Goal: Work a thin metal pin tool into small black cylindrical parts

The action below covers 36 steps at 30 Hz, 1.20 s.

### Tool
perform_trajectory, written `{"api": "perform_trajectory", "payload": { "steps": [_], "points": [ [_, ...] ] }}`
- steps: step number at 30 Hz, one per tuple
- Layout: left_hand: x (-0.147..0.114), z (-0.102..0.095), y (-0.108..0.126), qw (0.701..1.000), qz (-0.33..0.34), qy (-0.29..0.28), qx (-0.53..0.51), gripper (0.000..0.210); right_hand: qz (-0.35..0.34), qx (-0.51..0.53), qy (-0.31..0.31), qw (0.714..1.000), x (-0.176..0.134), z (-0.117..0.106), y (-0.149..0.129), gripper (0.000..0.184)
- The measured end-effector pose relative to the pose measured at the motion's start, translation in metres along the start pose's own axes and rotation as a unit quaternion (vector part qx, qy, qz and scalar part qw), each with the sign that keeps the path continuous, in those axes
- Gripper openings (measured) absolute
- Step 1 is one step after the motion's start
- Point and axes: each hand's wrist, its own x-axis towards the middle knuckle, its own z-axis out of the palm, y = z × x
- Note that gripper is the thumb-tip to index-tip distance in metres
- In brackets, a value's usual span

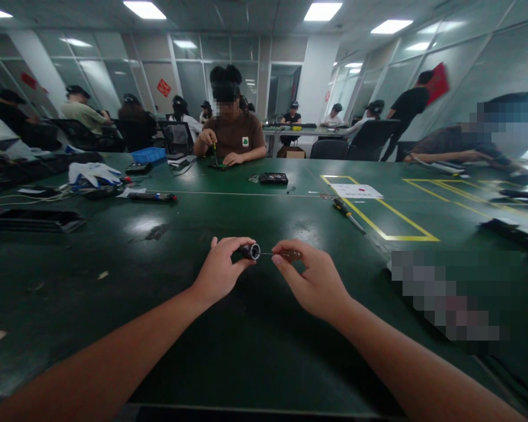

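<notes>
Between the thumb and fingers of my left hand is a short dark cylinder, its round, silver-rimmed end turned to the right. My right hand is closed on a slim screwdriver with a see-through brownish handle. The thin shaft points left at the cylinder's rimmed end; whether the tip touches it or goes inside I cannot tell. Both hands are above the green table, close together at the middle of the view.
A yellow-black screwdriver lies beyond my right hand, near a paper sheet. Farther off are a black device, gloves, a blue basket and a black frame. A co-worker sits opposite.
</notes>
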Motion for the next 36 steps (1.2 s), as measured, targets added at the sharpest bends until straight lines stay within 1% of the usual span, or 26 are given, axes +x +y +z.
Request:
{"api": "perform_trajectory", "payload": {
  "steps": [5,10,12,14,17,19,21,26,31,36],
  "points": [
    [0.000,0.000,0.000,1.000,-0.001,0.012,0.002,0.032,0.031,0.025,-0.003,0.999,0.001,0.002,0.004,0.010],
    [0.000,0.000,0.007,1.000,-0.023,0.015,-0.004,0.028,0.046,0.037,-0.013,0.998,0.000,0.003,0.005,0.012],
    [0.000,0.000,0.007,0.999,-0.035,0.017,-0.013,0.030,0.046,0.038,-0.014,0.998,0.000,0.002,0.004,0.014],
    [0.000,0.001,0.004,0.999,-0.043,0.016,-0.027,0.039,0.044,0.042,-0.016,0.998,0.000,0.003,0.004,0.013],
    [0.000,0.002,-0.001,0.998,-0.029,0.010,-0.047,0.047,0.041,0.051,-0.028,0.997,0.000,0.004,0.005,0.012],
    [0.000,0.002,-0.004,0.999,-0.009,0.004,-0.054,0.044,0.040,0.055,-0.033,0.997,0.000,0.005,0.006,0.012],
    [0.000,0.001,-0.004,0.998,0.001,0.001,-0.060,0.043,0.047,0.068,-0.022,0.996,0.000,0.006,0.007,0.012],
    [-0.001,0.001,-0.004,0.997,0.004,-0.003,-0.082,0.046,0.083,0.107,0.020,0.991,0.001,0.006,0.009,0.013],
    [-0.001,0.002,-0.001,0.997,0.003,-0.008,-0.071,0.048,0.121,0.128,0.017,0.984,0.002,0.007,0.008,0.014],
    [-0.001,0.002,0.002,0.999,-0.002,-0.013,-0.050,0.047,0.112,0.164,0.009,0.980,0.002,0.008,0.008,0.015]
  ]
}}
